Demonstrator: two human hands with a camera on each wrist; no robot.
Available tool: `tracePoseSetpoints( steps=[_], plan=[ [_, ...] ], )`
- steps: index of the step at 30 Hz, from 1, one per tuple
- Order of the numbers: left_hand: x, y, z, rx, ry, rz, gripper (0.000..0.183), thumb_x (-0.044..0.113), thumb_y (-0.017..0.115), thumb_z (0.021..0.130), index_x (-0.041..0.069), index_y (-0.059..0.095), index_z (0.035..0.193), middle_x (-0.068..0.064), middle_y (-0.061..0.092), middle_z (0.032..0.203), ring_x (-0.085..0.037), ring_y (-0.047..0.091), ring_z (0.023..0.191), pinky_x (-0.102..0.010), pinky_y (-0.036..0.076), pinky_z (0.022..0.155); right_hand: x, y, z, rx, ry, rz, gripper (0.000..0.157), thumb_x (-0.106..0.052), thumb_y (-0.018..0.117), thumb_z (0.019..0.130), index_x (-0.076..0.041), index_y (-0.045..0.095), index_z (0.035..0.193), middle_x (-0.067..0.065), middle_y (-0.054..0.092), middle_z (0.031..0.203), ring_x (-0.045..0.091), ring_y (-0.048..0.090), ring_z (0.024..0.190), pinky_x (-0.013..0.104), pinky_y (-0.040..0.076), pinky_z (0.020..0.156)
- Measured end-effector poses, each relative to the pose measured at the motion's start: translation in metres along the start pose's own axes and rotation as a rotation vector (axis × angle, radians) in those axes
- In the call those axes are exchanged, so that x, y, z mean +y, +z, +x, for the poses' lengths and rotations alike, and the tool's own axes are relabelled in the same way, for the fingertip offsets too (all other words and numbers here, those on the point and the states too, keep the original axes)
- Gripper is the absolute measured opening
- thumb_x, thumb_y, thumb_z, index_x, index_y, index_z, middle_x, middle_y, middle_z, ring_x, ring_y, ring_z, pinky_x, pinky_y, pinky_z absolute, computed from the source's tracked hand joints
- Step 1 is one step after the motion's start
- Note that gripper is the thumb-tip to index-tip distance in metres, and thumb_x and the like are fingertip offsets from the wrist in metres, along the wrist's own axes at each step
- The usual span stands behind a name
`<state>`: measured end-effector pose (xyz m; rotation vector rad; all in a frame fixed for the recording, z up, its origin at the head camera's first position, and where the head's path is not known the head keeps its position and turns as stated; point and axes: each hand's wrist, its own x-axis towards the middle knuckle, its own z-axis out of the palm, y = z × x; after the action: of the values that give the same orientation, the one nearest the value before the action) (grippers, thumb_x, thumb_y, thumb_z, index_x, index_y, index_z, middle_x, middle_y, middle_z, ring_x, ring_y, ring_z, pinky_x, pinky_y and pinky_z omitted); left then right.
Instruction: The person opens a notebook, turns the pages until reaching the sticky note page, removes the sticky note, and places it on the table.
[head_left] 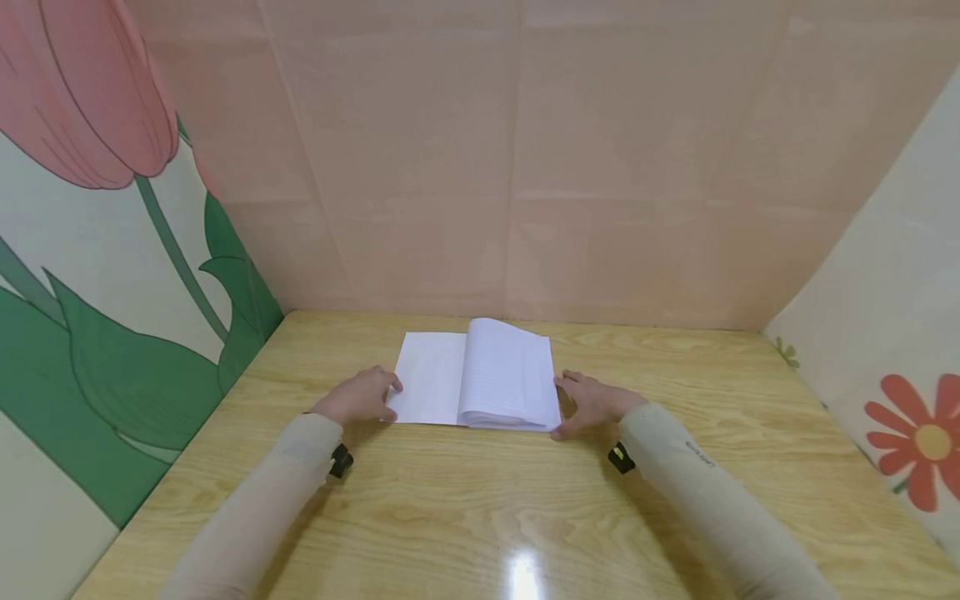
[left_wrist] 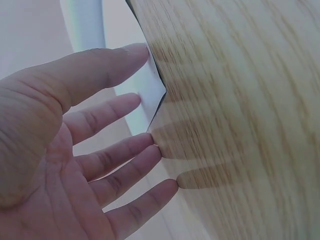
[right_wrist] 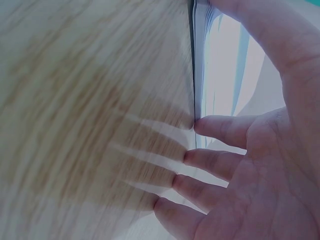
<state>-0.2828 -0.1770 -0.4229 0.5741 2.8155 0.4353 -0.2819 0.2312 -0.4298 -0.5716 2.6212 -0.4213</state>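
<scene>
An open notebook (head_left: 429, 379) with white pages lies on the wooden table (head_left: 450, 508). Its right-hand pages (head_left: 506, 379) are ruled, and the uppermost bulges up in a curve near the spine. At the left edge is my left hand (head_left: 360, 396), thumb by the near corner and fingers spread; in the left wrist view the thumb lies over the cover's margin. My right hand (head_left: 594, 402) is at the opposite edge. In the right wrist view its forefinger touches the side of the page stack (right_wrist: 201, 60), the other fingertips meet the tabletop, and the thumb tip is cut off.
A pinkish cloth wall (head_left: 510, 208) rises behind the table. To the left stands a panel with a painted tulip (head_left: 90, 92), to the right one with a red flower (head_left: 932, 442). Black wrist devices (head_left: 341, 460) hang under both sleeves.
</scene>
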Motion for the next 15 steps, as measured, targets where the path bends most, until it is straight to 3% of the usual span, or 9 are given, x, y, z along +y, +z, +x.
tracePoseSetpoints(
  steps=[8,11,15],
  plan=[
    [0.003,-0.003,0.0,-0.003,-0.018,-0.044,0.044,0.018,0.077,0.081,0.004,0.061,0.12,-0.012,0.06,0.113,-0.024,0.054,0.1,-0.045,0.045,0.093,0.003,0.002,0.002,0.003,0.002,0.004,0.109,-0.054,0.076,0.075,0.004,0.022,0.151,0.028,0.014,0.157,0.045,0.017,0.144,0.06,0.021,0.113],
    [0.005,-0.008,0.002,0.031,-0.03,-0.073,0.043,0.019,0.074,0.085,0.005,0.06,0.123,-0.013,0.06,0.118,-0.024,0.056,0.102,-0.045,0.046,0.093,0.004,0.002,0.002,0.002,0.005,0.002,0.109,-0.055,0.075,0.075,0.003,0.021,0.151,0.027,0.013,0.157,0.045,0.017,0.144,0.06,0.021,0.113],
    [0.012,-0.024,0.002,0.12,-0.02,-0.104,0.044,0.02,0.07,0.089,0.004,0.057,0.128,-0.016,0.055,0.133,-0.032,0.053,0.12,-0.049,0.043,0.1,0.004,0.001,0.002,0.003,0.009,-0.002,0.109,-0.055,0.075,0.076,0.003,0.021,0.151,0.027,0.013,0.158,0.045,0.016,0.144,0.06,0.021,0.113]
  ],
)
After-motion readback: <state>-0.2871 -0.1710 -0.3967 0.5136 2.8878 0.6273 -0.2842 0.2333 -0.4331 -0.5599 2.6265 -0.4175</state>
